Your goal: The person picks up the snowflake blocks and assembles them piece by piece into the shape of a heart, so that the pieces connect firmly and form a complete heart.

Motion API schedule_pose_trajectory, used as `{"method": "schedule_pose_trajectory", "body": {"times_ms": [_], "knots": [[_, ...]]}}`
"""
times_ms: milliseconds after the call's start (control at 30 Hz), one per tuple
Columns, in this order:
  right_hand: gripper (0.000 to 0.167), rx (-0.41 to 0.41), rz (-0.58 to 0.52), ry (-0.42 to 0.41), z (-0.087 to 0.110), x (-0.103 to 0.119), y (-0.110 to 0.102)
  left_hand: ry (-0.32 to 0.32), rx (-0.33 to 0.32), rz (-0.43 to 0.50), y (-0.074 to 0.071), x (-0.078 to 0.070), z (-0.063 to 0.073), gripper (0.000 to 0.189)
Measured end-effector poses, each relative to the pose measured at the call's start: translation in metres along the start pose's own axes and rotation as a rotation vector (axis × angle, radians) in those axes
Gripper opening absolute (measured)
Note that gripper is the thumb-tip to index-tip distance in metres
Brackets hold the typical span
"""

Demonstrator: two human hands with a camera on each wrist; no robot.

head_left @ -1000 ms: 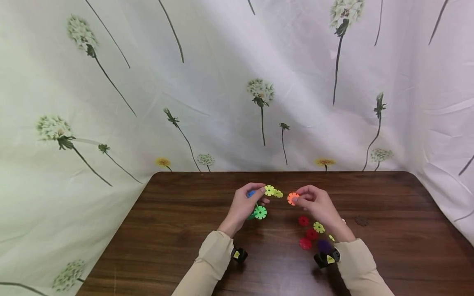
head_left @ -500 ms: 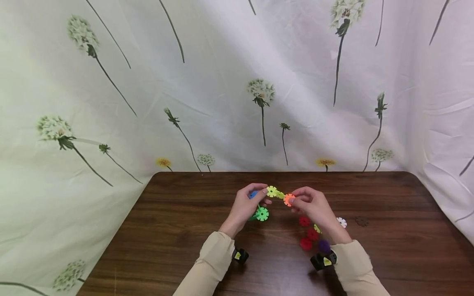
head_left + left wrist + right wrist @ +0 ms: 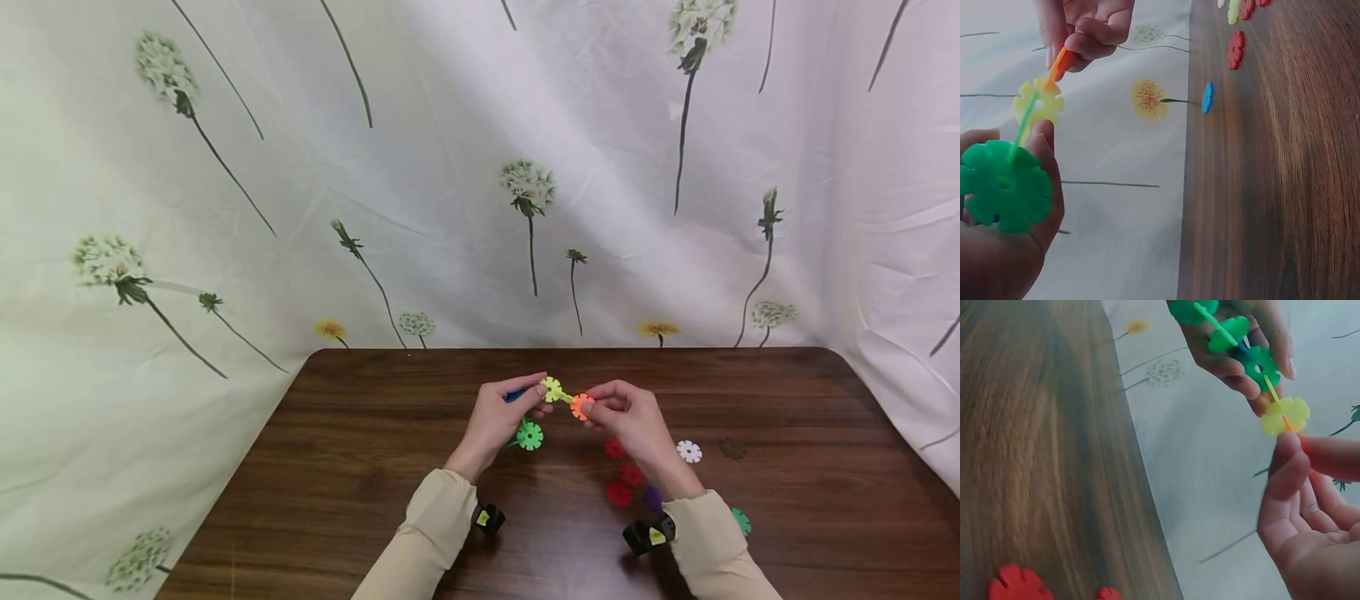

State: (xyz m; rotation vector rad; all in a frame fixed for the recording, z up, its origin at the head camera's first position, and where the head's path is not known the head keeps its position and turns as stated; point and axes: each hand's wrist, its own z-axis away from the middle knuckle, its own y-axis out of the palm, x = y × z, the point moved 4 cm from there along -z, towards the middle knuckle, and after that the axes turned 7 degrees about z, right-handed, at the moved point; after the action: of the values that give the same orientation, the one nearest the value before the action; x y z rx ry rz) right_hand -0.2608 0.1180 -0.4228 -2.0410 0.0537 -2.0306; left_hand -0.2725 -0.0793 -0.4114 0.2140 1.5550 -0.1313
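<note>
My left hand holds a chain of slotted, flower-shaped plastic discs raised over the table. A green disc hangs below the palm, and a yellow disc stands out past the thumb. In the right wrist view more green discs show, slotted crosswise into one another. My right hand pinches an orange disc between thumb and fingers. The orange disc's edge meets the slotted rim of the chain's end yellow disc; the right fingers hide much of it in the right wrist view.
On the brown wooden table lie several red discs, a purple disc, a white disc, a brown disc and a green disc. A dandelion-print cloth hangs behind the table.
My right hand has moved left with the orange disc, bringing it from apart to against the chain's yellow end. The left hand has barely shifted. The white disc has come into sight.
</note>
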Motion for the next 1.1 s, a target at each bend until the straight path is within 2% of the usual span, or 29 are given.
{"method": "schedule_pose_trajectory", "body": {"times_ms": [267,500,767,1100], "knots": [[0.026,-0.065,-0.016,0.012,0.0025,0.0006,0.0035,0.022,0.011,-0.027,0.0037,-0.0044,0.001,0.035],[0.027,-0.035,-0.034,0.006,0.0015,0.0003,0.0019,0.023,0.047,-0.046,0.0039,-0.0009,0.001,0.034],[0.031,-0.015,-0.024,-0.01,0.0004,0.0008,-0.0023,0.018,0.081,-0.155,0.005,0.0013,0.0006,0.035],[0.03,0.009,-0.02,-0.004,-0.0012,-0.0018,-0.0052,-0.027,0.065,-0.171,0.0053,0.0031,0.0009,0.037]]}}
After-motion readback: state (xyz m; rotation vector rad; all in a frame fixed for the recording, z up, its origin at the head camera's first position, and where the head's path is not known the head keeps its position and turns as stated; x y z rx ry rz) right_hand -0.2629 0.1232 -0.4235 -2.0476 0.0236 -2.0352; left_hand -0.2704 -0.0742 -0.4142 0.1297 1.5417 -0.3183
